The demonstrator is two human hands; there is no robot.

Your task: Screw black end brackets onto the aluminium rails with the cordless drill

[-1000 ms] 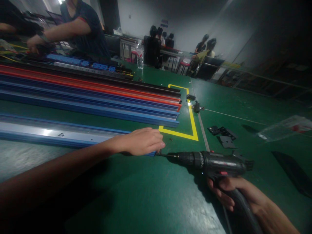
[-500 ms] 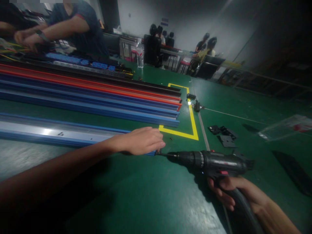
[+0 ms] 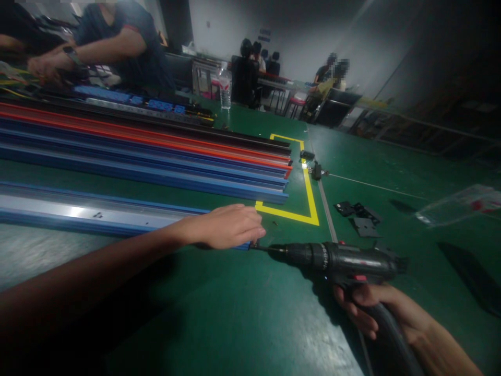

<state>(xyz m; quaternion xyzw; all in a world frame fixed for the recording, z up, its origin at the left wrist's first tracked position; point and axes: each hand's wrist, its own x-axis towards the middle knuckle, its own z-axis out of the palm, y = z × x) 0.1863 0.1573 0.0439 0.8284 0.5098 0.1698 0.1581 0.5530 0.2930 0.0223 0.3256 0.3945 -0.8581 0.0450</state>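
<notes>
My left hand (image 3: 233, 225) lies over the right end of a long blue rail (image 3: 129, 211) with a silver inner face, its fingers closed around that end. My right hand (image 3: 366, 308) is wrapped round the handle of a black cordless drill (image 3: 352, 261) with a red trigger. From the drill's chuck a thin bit points left and reaches the rail's end, just beside my left fingertips. Whatever the bit touches there is too small to make out. A few small dark bits lie inside the rail.
Behind the rail several blue, red and black rails (image 3: 156, 151) lie side by side, ending within a yellow tape outline (image 3: 309, 198). Dark flat plates (image 3: 364, 222) and a tipped clear bottle (image 3: 457, 206) are to the right. Another bottle (image 3: 225, 89) stands upright farther back. A person (image 3: 117, 47) works at the far left.
My hands, the drill and the rail hold the same position. At the far left the other person's hands have shifted slightly to the right.
</notes>
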